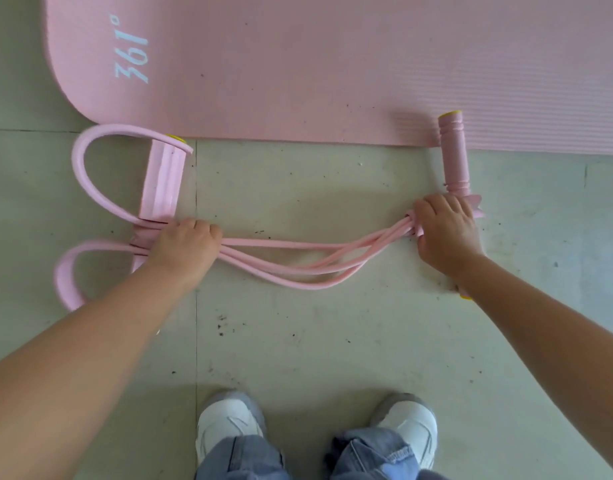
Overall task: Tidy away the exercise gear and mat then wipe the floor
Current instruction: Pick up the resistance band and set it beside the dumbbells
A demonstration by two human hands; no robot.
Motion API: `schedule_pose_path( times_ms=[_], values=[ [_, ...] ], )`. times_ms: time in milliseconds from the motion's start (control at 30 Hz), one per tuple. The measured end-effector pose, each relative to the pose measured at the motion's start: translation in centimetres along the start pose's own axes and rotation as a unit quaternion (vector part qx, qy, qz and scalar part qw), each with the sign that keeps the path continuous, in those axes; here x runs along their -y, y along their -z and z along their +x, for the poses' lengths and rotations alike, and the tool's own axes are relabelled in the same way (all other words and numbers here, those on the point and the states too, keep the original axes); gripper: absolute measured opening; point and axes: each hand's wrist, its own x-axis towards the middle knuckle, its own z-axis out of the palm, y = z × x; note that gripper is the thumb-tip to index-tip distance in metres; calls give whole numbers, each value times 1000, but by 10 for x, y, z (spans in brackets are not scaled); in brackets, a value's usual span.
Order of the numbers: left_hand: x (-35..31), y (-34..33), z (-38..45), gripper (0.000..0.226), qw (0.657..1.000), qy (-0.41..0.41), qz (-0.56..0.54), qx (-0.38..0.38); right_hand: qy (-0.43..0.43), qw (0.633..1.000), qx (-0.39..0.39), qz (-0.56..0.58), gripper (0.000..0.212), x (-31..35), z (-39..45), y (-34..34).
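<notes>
A pink pedal resistance band lies on the pale floor in front of a flat pink exercise mat (333, 64) printed "361°". Its slack pink tubes (298, 268) sag between my hands. My left hand (187, 244) grips the tube bundle where it meets the two foot loops (100, 174), and the upper loop's pedal (161, 181) stands just above that hand. My right hand (447, 230) grips the tubes' other end at the middle of the pink foam handle bar (454, 154), whose top lies on the mat's edge.
The tiled floor (315, 341) carries dark specks and dirt. My two white shoes (229, 420) and jean cuffs stand at the bottom centre. The mat fills the whole top of the view.
</notes>
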Motion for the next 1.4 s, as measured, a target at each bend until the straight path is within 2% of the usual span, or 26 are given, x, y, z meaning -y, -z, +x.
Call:
schedule_pose_path(
  times_ms=[33, 67, 100, 167, 233, 367, 433, 567, 733, 867, 1067, 1200, 1400],
  values=[
    [-1, 6, 0, 35, 999, 33, 0, 37, -6, 1000, -1, 3, 21, 0, 1, 1],
    [-1, 7, 0, 28, 997, 49, -4, 53, -6, 1000, -9, -9, 11, -1, 1, 1],
    [-2, 10, -1, 24, 998, 45, -11, 46, -6, 1000, -10, -18, 8, -2, 1, 3],
    [-5, 20, -5, 21, 999, 40, -14, 30, -7, 999, 23, -23, 25, -6, -3, 7],
    [-9, 31, -9, 29, 996, 21, 43, 73, 6, 998, 51, -25, 28, -2, -15, 21],
    [-28, 90, -43, 33, 995, -19, 48, 85, 17, 997, 70, -39, 37, 13, -59, 78],
    [-37, 128, -68, 33, 994, -30, 40, 98, -16, 997, 69, -17, 39, 19, -84, 117],
    [-55, 218, -121, 34, 993, -44, 46, 104, -136, 983, 119, 41, 30, 22, -129, 212],
    [-85, 340, -186, 37, 987, -95, 62, 117, -189, 979, 49, 57, 30, 4, -175, 341],
    [-114, 435, -223, 36, 983, -131, 77, 98, -250, 965, -5, 80, 21, -21, -207, 429],
    [-184, 568, -274, 31, 957, -241, 163, 16, -356, 927, -85, 81, 16, -75, -285, 550],
    [-249, 639, -303, 32, 916, -321, 241, -24, -454, 878, -105, 105, 17, -106, -363, 610],
    [-388, 731, -318, 30, 878, -371, 289, -87, -557, 809, -124, 142, 23, -182, -465, 666]
  ],
)
